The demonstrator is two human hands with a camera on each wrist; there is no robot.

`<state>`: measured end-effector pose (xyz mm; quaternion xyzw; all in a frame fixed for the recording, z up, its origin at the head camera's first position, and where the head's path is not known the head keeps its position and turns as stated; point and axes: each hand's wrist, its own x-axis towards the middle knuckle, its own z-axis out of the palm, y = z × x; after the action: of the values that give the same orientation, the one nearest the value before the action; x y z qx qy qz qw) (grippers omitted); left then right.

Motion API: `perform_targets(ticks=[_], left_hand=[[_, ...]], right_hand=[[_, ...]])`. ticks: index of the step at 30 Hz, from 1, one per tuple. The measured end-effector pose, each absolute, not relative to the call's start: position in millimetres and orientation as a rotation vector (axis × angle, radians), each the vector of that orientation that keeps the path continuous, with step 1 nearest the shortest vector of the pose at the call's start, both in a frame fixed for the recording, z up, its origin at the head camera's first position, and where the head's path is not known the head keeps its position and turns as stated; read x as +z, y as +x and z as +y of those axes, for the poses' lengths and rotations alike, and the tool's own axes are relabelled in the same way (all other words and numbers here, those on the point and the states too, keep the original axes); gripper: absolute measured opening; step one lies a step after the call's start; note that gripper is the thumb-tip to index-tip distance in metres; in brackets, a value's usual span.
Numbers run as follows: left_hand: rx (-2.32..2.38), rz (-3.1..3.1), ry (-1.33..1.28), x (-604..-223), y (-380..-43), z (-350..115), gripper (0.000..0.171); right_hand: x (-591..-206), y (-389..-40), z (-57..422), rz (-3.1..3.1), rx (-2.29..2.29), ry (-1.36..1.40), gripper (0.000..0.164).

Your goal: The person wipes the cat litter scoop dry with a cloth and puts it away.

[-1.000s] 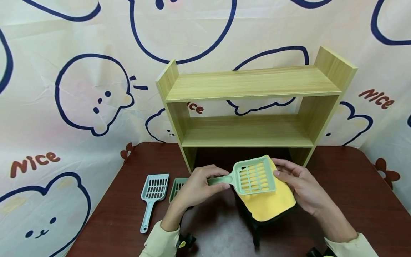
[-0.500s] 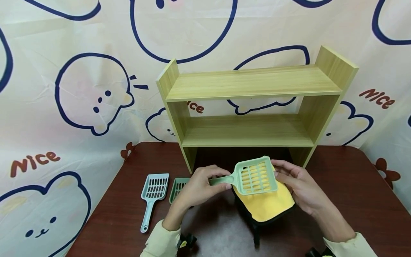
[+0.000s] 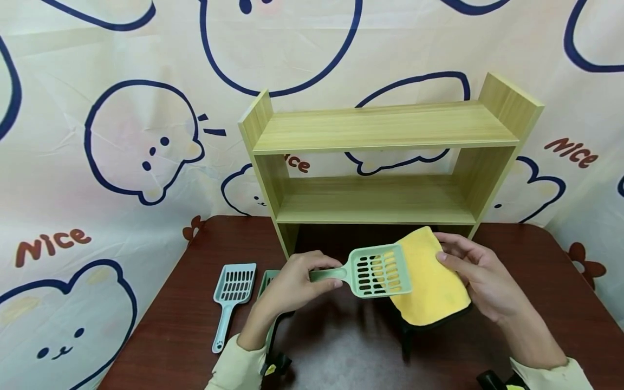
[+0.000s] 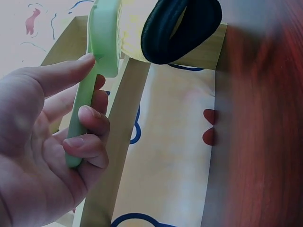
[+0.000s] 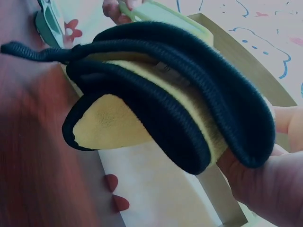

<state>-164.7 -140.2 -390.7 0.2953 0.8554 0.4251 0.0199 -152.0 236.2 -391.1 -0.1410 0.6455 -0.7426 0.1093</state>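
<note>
In the head view my left hand [image 3: 297, 281] grips the handle of a pale green slotted litter scoop [image 3: 356, 274], its head pointing right above the table. Curled fingers and thumb around the green handle [image 4: 81, 111] show in the left wrist view. My right hand [image 3: 487, 279] pinches a folded yellow cloth [image 3: 431, 287] by its right side, thumb on top. The scoop's head overlaps the cloth's left edge, and yellow shows through some slots. Dark edging [image 5: 156, 109] and a dangling loop run around the cloth's folds in the right wrist view.
A light blue slotted scoop [image 3: 233, 290] lies on the dark wood table [image 3: 331, 352] at left. Beside it a darker green scoop [image 3: 266, 279] is partly hidden by my left forearm. A pale wooden two-tier shelf [image 3: 375, 197] stands behind, against a cartoon-print backdrop [image 3: 146, 238].
My right hand has drawn the cloth to the right, out from behind much of the scoop. The scoop has shifted slightly left in my left hand.
</note>
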Motion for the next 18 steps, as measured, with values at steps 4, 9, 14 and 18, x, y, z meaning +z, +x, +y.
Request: perform_targets(ticks=[4,9,14,18], left_hand=[[1.292,2.651,0.918,-393,-163,-145,0.021],[1.286,2.642,0.924,-394,-163,-151,0.020],[1.300,2.593,0.955,-391,-163,-153,0.019],[1.316,2.544,1.001,-390,-163,-152,0.019]], right_hand=[[-393,-151,239,1.913,-2.166,-0.432,0.039],[-396,-151,239,1.928,-2.148,-0.462,0.040],[-396,-152,238,1.934,-2.152,-0.488,0.040],[-397,-152,237,1.933,-2.154,-0.504,0.040]])
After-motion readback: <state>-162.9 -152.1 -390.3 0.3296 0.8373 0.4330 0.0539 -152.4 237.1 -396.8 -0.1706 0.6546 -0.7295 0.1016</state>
